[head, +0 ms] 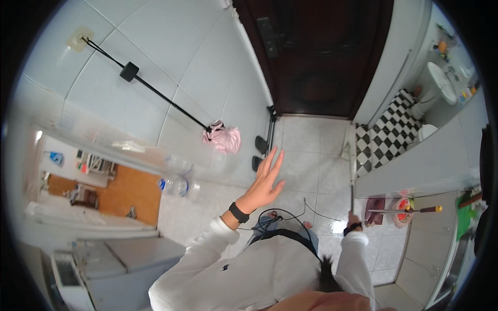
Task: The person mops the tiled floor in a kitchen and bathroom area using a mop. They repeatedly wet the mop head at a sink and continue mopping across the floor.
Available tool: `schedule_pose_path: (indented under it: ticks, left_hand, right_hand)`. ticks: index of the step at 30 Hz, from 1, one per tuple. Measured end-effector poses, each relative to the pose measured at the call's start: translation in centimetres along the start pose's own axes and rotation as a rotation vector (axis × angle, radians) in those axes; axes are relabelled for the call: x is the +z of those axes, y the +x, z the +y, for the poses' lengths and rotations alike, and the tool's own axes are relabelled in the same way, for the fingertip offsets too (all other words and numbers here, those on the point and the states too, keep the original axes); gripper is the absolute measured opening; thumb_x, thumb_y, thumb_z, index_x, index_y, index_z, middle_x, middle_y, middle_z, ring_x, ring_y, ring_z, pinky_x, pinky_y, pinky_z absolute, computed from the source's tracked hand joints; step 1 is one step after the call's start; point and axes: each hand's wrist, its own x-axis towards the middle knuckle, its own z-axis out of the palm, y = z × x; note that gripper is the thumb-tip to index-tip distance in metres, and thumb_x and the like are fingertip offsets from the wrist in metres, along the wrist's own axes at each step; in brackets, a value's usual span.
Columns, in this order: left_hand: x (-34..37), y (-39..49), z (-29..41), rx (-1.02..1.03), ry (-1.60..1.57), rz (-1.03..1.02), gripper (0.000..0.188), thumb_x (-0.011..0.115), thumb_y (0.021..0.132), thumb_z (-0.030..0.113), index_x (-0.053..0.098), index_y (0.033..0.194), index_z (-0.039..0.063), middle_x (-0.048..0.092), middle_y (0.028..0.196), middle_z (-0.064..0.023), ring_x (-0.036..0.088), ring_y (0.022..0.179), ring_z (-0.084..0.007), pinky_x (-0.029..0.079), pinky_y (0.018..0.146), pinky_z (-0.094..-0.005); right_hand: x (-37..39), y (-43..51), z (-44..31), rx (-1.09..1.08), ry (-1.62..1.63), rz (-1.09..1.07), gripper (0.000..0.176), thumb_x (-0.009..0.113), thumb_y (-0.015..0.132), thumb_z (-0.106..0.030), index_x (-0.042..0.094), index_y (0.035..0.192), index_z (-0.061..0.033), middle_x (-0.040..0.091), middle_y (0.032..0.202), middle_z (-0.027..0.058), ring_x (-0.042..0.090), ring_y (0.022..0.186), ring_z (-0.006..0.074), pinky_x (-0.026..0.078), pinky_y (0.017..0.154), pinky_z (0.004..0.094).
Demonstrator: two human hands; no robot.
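Observation:
My left hand (265, 186) is raised in front of me, holding nothing, with its fingers spread and a black band at the wrist. At my right side, my right hand (353, 222) is closed around a thin grey pole (352, 198), which runs forward beside the bathroom doorway. A pale triangular piece (346, 151) lies by the pole's far end; I cannot tell whether they are joined. Black cables (286, 214) loop loosely in front of my waist. Ahead, a dark wooden door (323, 58) appears shut.
On the left wall hangs a black rod (167, 99) with pink cloth (227, 139). Black slippers (261, 144) are by that wall, plastic bottles (177, 186) farther left. A checkered bathroom floor (389, 132) is at right, near a yellow-tipped handle (430, 209) and cabinets (428, 233). A refrigerator (105, 272) stands lower left.

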Motion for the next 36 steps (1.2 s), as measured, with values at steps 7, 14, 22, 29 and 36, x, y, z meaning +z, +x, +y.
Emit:
schedule_pose_path:
  ticks: [7,14,22,29,36]
  left_hand:
    - [-9.6,5.6,1.6,0.535,-0.678,0.310,0.047,0.056,0.093,0.009,0.037,0.135,-0.004,0.056,0.123,-0.0228,0.052,0.113,-0.0389,0.039,0.100,-0.0480]
    - [-9.0,-0.5,-4.7,0.355,-0.354,-0.425,0.018,0.060,0.095,0.016,0.067,0.085,0.003,0.062,0.068,-0.0104,0.060,0.052,-0.0195,0.045,0.050,-0.0288]
    - [-4.1,-8.6,-12.4,-0.215,-0.475,-0.835,0.026,0.050,0.100,0.019,0.066,0.093,0.001,0.063,0.066,-0.0061,0.062,0.058,-0.0139,0.048,0.055,-0.0266]
    - [-1.1,-8.4,-10.7,0.005,-0.395,-0.520,0.032,0.053,0.098,0.011,0.052,0.129,0.004,0.061,0.108,-0.0110,0.060,0.094,-0.0196,0.049,0.082,-0.0306]
    - [0.9,-1.5,-1.2,0.259,-0.091,-0.224,0.077,0.059,0.089,0.005,0.019,0.155,0.006,0.011,0.159,-0.0235,0.019,0.146,-0.0401,0.024,0.116,-0.0463]
  right_hand:
    - [19.0,-21.8,1.3,0.201,0.551,0.005,0.067,0.047,0.093,-0.063,0.057,0.067,-0.0025,0.051,0.050,0.0104,0.053,0.043,0.0289,0.039,0.040,0.0440]
    - [26.1,-46.5,-2.3,-0.046,0.982,0.037,0.028,0.058,0.095,-0.030,0.052,0.082,-0.0071,0.048,0.058,0.0013,0.046,0.046,0.0122,0.037,0.040,0.0315]
    - [34.0,-56.1,-0.9,-0.248,-0.090,0.787,0.031,0.056,0.097,-0.028,0.063,0.122,-0.0118,0.065,0.117,0.0137,0.064,0.104,0.0296,0.054,0.084,0.0370]
    - [29.8,-53.4,0.5,0.001,0.279,0.333,0.034,0.056,0.096,-0.033,0.055,0.103,0.0002,0.066,0.087,0.0246,0.063,0.083,0.0454,0.049,0.074,0.0530]
    - [18.6,-40.9,5.5,0.099,0.375,0.160,0.041,0.050,0.097,-0.037,0.054,0.101,0.0037,0.063,0.089,0.0364,0.059,0.091,0.0550,0.048,0.078,0.0590]
